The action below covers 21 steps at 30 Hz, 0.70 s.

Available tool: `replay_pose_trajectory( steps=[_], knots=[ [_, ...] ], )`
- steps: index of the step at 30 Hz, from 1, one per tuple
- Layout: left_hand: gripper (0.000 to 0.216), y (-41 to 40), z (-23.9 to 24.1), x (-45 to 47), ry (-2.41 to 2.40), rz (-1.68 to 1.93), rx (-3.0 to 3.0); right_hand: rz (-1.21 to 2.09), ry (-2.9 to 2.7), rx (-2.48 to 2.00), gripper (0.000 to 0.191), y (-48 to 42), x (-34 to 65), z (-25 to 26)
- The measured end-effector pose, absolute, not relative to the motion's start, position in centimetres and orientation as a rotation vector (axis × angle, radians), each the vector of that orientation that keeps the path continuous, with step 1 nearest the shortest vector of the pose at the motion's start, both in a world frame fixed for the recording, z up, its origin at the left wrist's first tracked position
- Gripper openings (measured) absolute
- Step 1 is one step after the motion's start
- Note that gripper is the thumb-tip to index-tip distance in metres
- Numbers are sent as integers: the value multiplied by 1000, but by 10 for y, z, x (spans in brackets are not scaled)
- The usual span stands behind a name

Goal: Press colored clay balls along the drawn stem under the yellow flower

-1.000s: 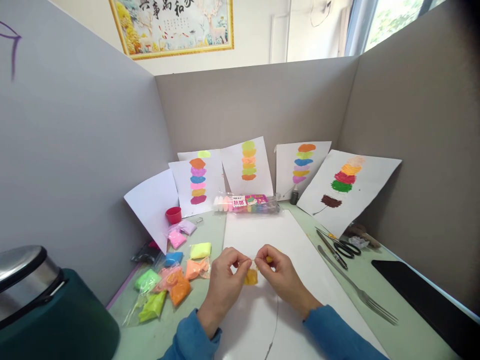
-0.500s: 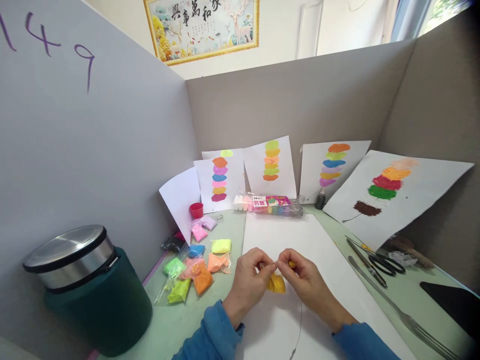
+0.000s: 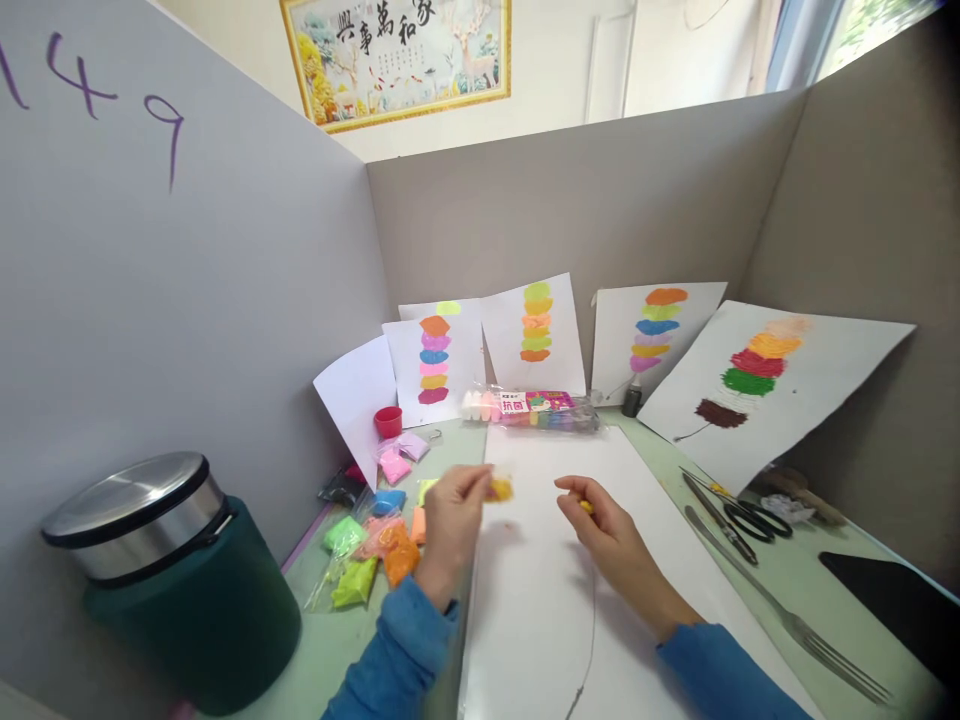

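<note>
My left hand (image 3: 454,520) is closed on a small clear packet of yellow clay (image 3: 501,489), raised over the left part of a large white paper sheet (image 3: 525,620). Further right, my right hand (image 3: 600,525) has its fingers curled around a small yellow lump of clay (image 3: 586,506), most of it hidden by the fingers. A thin dark line (image 3: 589,650) runs down the sheet below that hand. Left of my left hand lie several clay packets, among them an orange one (image 3: 401,560), a lime one (image 3: 355,582) and a blue one (image 3: 389,501).
A dark green steel-lidded container (image 3: 195,600) stands at the left. On the right lie a fork (image 3: 814,640), black scissors (image 3: 757,520) and a craft knife (image 3: 720,515). Painted sheets (image 3: 532,330) lean on the back panel, with a plastic-wrapped clay pack (image 3: 536,410) before them.
My hands have come apart. The left one moved left and up with the yellow packet, while the right stayed near its place with the yellow lump. The view shifted slightly.
</note>
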<state>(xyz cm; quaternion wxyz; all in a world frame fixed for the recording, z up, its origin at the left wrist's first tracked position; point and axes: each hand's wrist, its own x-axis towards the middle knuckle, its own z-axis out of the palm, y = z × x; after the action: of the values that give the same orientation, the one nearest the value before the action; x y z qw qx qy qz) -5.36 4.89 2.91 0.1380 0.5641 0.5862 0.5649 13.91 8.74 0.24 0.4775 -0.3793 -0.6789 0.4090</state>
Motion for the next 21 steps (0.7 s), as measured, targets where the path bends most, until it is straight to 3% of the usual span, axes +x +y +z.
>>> replay_pose_trajectory(
  steps=[6,11,14,18,21],
  knots=[
    [21,62,23,-109,2054,1636,1646,1214,-1519,-829,29,92,137,-6],
    [35,50,29,-77,2110,1660,1751,1175,-1547,-890,30,86,137,-1],
    [26,41,33,-35,1661,1473,1628,931,-1623,-860,25,83,137,2],
    [53,35,30,-4,858,1177,959,354,-1922,-722,19,77,132,3],
    [52,38,27,-8,642,1178,706,120,-2103,-712,29,68,123,3]
  ],
)
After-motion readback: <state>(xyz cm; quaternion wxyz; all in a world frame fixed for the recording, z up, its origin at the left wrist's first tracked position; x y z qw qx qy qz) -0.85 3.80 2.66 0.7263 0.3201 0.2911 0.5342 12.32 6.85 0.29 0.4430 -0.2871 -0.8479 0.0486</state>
